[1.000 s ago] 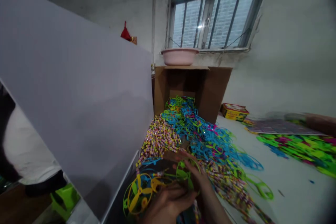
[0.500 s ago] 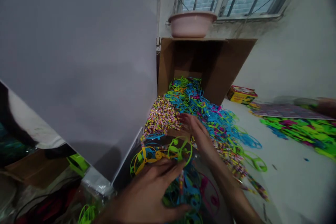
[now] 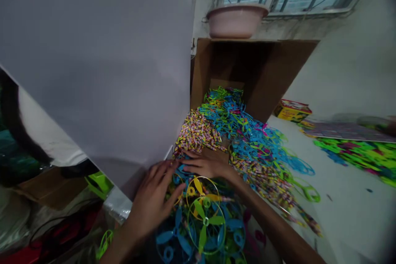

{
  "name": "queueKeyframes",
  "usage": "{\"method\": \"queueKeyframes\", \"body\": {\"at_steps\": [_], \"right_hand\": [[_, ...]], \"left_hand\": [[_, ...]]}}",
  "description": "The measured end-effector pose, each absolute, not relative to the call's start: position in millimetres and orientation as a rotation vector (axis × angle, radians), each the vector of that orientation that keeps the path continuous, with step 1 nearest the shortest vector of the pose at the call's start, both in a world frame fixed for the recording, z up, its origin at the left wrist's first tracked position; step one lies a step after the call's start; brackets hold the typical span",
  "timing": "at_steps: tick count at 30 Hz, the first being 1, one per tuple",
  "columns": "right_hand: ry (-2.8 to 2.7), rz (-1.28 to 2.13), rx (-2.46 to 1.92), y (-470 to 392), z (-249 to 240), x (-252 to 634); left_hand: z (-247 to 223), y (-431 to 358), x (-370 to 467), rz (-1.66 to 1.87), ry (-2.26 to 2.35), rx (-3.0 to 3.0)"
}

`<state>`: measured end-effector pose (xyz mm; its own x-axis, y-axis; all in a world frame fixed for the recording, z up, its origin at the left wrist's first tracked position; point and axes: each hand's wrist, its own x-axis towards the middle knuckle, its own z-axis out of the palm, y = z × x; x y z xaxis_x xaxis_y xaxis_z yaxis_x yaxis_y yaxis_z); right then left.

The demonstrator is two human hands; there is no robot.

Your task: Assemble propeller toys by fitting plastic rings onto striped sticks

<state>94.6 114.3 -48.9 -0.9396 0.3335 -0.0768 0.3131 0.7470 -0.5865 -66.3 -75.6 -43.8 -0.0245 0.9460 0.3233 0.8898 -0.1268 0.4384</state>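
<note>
Ringed toy propellers in blue, green and yellow lie in a heap right in front of me; on top rest a green propeller [image 3: 202, 222] and a yellow propeller [image 3: 198, 189]. They seem to sit in a dark container whose rim is mostly hidden. My left hand [image 3: 156, 194] is at the heap's left edge, fingers stretched and thumb apart. At the far edge, my right hand [image 3: 207, 167] reaches across with its fingers extended leftward, their tips close to my left hand. Neither hand visibly grips anything. Beyond them lies a pile of small striped sticks [image 3: 196, 132].
A cardboard box [image 3: 287, 70] on its side spills blue and green propellers [image 3: 256, 136] onto the white table [image 3: 343, 210]. A pink basin [image 3: 236, 22] stands on it. A grey panel [image 3: 123, 70] rises at left. Flat green pieces [image 3: 355, 154] and a yellow-red carton [image 3: 292, 110] lie right.
My left hand has moved left and up, off the middle of the heap. My right hand has swung left and down to the heap's far edge. The propellers on top lie differently.
</note>
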Motion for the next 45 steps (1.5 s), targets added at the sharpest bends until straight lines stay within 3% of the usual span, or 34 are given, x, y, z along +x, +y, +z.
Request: {"method": "queueKeyframes", "body": {"at_steps": [5,11,14,17,24,31,35,38,40,45], "right_hand": [[-2.958,0.854,-0.536,81.4,-26.4,131.6],[-2.701,1.185,-0.560,59.2,-9.9,168.9],[-2.488,1.192,-0.689,52.3,-8.0,175.7],[-2.328,1.034,-0.861,44.3,-21.2,178.5],[-2.597,0.962,-1.086,38.4,-69.5,198.9],[-2.362,1.016,-1.099,39.6,-63.9,218.1],[-2.168,1.082,-1.093,60.2,-57.2,222.4],[-2.032,0.795,-1.246,108.1,-62.1,223.5],[-2.094,0.425,-1.482,145.1,-71.9,223.4],[-2.082,0.284,-1.746,198.4,-103.5,222.2]], "left_hand": [[-78.6,-68.3,-61.9,0.528,2.103,2.003],[-58.1,-77.5,-49.1,0.491,1.795,1.991],[-54.8,-79.0,-50.4,0.517,1.722,2.040],[-60.1,-79.4,-53.8,0.572,1.835,2.075],[-82.0,-74.5,-49.6,0.358,1.904,2.324],[-86.2,-78.3,-50.8,0.445,1.803,2.274],[-62.7,-62.9,-49.3,0.839,1.828,2.144],[-32.2,-15.9,-45.9,0.873,1.933,1.997],[-16.8,28.6,-43.5,0.503,2.088,1.913],[-18.5,124.3,-40.5,0.188,2.143,1.778]]}}
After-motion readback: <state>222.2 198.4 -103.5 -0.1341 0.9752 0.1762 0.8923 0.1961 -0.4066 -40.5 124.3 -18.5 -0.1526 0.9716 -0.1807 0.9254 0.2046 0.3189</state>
